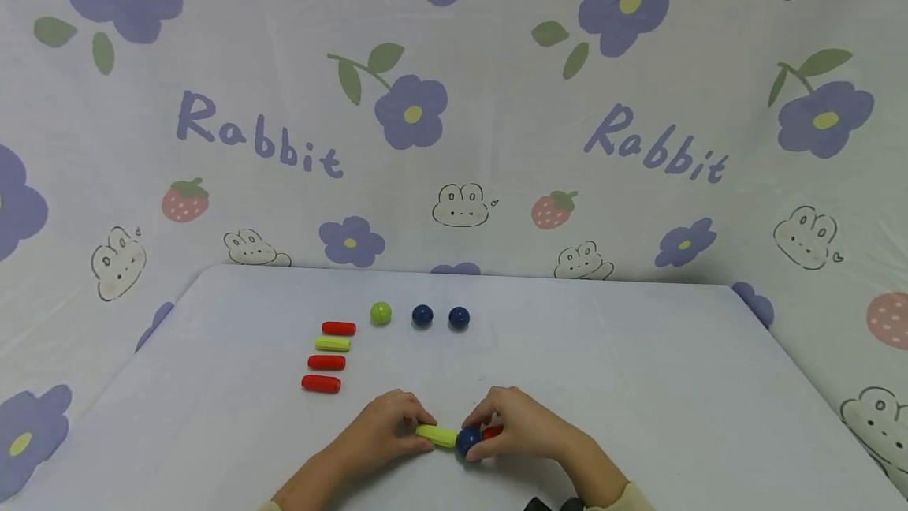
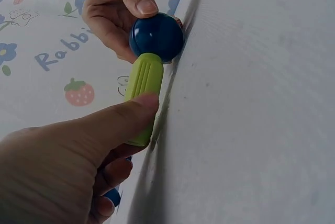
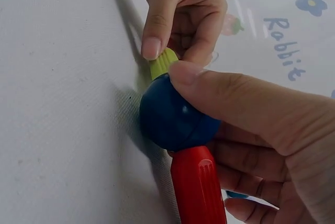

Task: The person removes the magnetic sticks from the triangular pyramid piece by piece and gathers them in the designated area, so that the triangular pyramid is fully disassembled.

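Near the front of the white table, my left hand pinches a ribbed yellow-green rod between thumb and fingers. My right hand grips a dark blue ball with its thumb and fingertips. One end of the yellow-green rod meets the ball on its left side. From the ball's opposite side a red rod sticks out, partly hidden by the right hand in the head view. Ball and two rods form a nearly straight line.
Left of centre lie three red rods and a yellow-green rod in a column. Behind them, a green ball and two dark blue balls stand in a row. A patterned cloth hangs beyond the table.
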The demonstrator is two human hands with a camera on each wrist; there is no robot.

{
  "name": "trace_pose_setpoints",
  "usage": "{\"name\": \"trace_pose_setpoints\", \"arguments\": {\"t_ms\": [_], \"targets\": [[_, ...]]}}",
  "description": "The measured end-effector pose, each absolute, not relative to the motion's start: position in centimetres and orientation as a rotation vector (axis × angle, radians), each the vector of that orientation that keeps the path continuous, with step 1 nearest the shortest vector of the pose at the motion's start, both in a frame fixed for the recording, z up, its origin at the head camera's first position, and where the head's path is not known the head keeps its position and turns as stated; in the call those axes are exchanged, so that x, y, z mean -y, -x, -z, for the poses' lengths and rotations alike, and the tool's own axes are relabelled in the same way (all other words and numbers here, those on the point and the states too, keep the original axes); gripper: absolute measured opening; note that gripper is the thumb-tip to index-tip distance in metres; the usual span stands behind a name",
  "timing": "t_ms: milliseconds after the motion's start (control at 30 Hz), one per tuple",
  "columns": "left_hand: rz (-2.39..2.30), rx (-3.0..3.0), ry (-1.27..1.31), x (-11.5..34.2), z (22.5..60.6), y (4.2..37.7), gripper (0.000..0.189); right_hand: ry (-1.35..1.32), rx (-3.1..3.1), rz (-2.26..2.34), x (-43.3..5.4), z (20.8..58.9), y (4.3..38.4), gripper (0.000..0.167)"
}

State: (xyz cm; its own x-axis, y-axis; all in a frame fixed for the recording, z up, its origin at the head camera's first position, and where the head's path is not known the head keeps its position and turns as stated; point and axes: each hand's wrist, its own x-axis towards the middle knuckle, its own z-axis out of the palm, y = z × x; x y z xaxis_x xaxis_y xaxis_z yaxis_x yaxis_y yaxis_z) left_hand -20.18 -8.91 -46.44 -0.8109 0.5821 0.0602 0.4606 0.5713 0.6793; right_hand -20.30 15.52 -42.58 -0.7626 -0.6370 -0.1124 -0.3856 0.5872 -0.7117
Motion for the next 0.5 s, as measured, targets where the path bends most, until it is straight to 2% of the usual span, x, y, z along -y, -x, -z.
{"name": "trace_pose_setpoints", "arguments": {"t_ms": [500], "targets": [[-1.097,-2.599,-0.916,8.86,45.97,19.78,0.024,0.799,-2.533,0.952,-15.89,42.8,20.68,0.034]]}}
